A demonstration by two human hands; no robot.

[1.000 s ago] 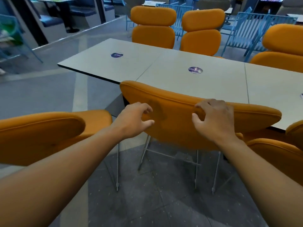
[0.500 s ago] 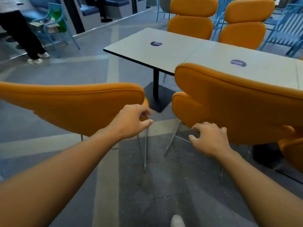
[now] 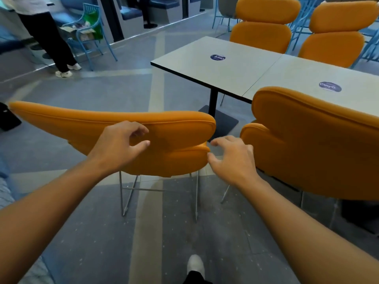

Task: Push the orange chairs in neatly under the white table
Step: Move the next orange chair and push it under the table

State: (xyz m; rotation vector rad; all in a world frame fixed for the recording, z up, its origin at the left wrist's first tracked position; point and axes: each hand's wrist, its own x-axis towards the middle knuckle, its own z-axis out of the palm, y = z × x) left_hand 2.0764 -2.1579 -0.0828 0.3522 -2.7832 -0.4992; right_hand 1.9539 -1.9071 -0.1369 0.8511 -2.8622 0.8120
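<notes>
- Step in hand (my judgement): getting hold of the left chair (image 3: 174,140) by its backrest so you can push it in at the table (image 3: 235,72).
- Left hand (image 3: 121,145): fingers loosely curled, thumb out, holding nothing. It sits in front of the backrest's upper roll, about mid-width. I cannot tell whether it touches.
- Right hand (image 3: 232,158): fingers spread and bent, empty. It is at the backrest's right end, in the gap between the left chair and the right chair (image 3: 307,140). The fingertips are just beside the orange edge; contact is unclear.
- Left chair: back toward you, standing off the table's near left corner and well out from it. No part of it is under the top.
- Right chair: its backrest overlaps the table's near edge, so it looks pushed in.
- Far chairs (image 3: 264,25): close against the opposite side.
- Grip: place both hands on the upper roll, evenly either side of its middle. A push from the right end alone would likely swing the chair.
- Path: steer it right first so the seat lines up under the top, clear of the black post (image 3: 213,103) and the right chair.
- Push steadily and stop with the backrest level with the right chair's.
</notes>
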